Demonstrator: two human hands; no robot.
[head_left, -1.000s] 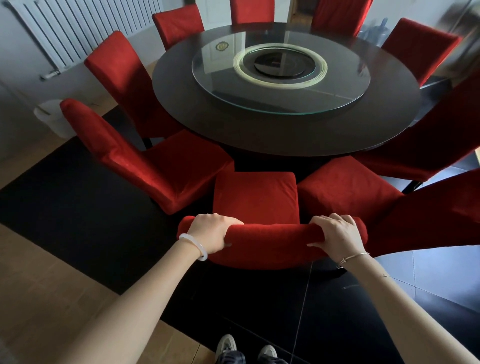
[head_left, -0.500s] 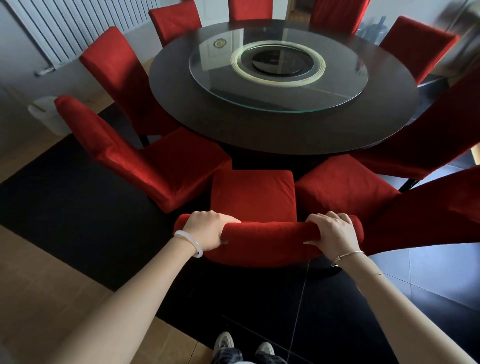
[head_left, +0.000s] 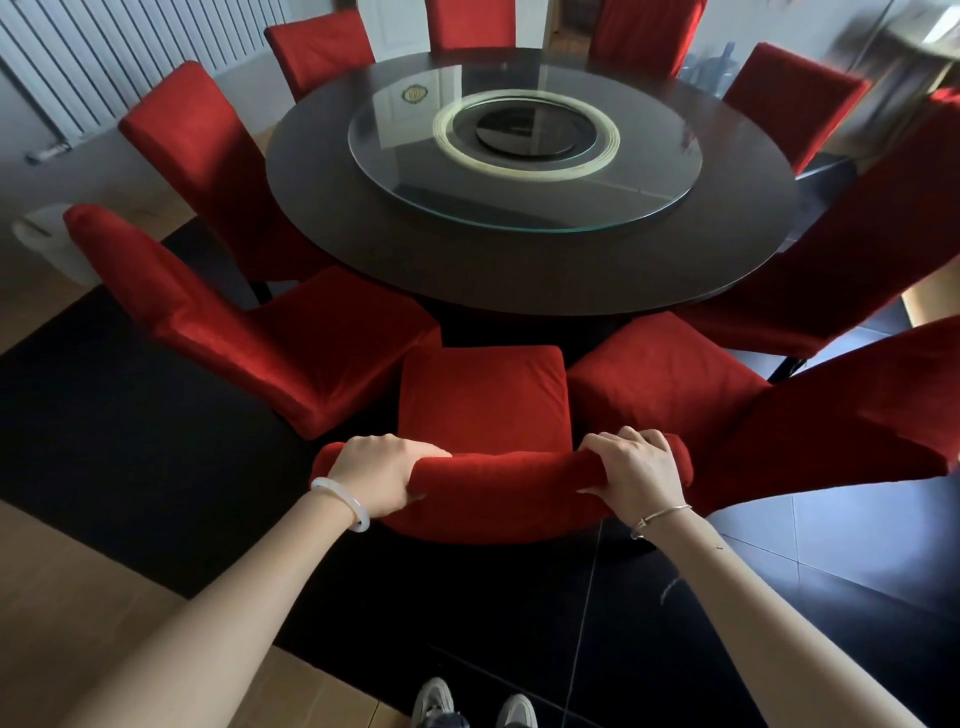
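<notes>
The red chair (head_left: 483, 395), hardly shifted and just short of the round counter (head_left: 519, 270), is still gripped at its backrest by curled fingers of the left hand (head_left: 376, 475) and right hand (head_left: 636, 475).

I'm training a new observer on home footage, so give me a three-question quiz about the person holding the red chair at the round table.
1. True or false: the left hand and the right hand both have a grip on the backrest top of the red chair.
2. Multiple choice: what lies on the round table? A) a glass turntable B) a stack of plates C) a laptop
3. Fill in: the white bangle is worn on the ____ wrist.

Key: 1 true; 2 A; 3 left.
</notes>
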